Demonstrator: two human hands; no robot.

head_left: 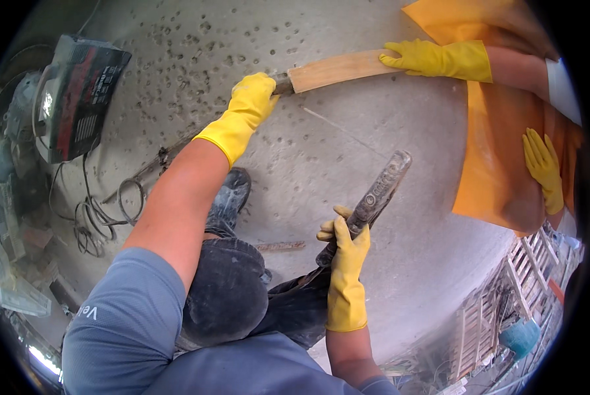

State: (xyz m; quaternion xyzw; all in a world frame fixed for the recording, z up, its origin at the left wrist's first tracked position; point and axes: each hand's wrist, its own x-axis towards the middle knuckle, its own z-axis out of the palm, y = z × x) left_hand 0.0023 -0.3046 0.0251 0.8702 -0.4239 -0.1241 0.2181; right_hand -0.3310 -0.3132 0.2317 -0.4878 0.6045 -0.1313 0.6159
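Where the pale, gently curved wooden strip [341, 70] lies: held above the far part of the grey concrete surface [295, 197], just right of your left fingers and ahead of your right ones.
Strip's long axis: left to right, its right end slightly farther from you.
Your yellow-gloved left hand [253, 95]: the nearer of your two; fingers clamped round a dark grey end piece [283, 84] meeting the strip's left end; I cannot tell whether they are joined.
Your yellow-gloved right hand [349, 247]: fingers wrapped round the near end of a long, dark, dusty tool [382, 186]; its tip points away and rightward, apart from the strip.
Co-worker's yellow-gloved hand [428, 58]: clamped on the strip's right end.
Surface's left edge: black-and-red boxy machine [84, 99], well apart from the strip.
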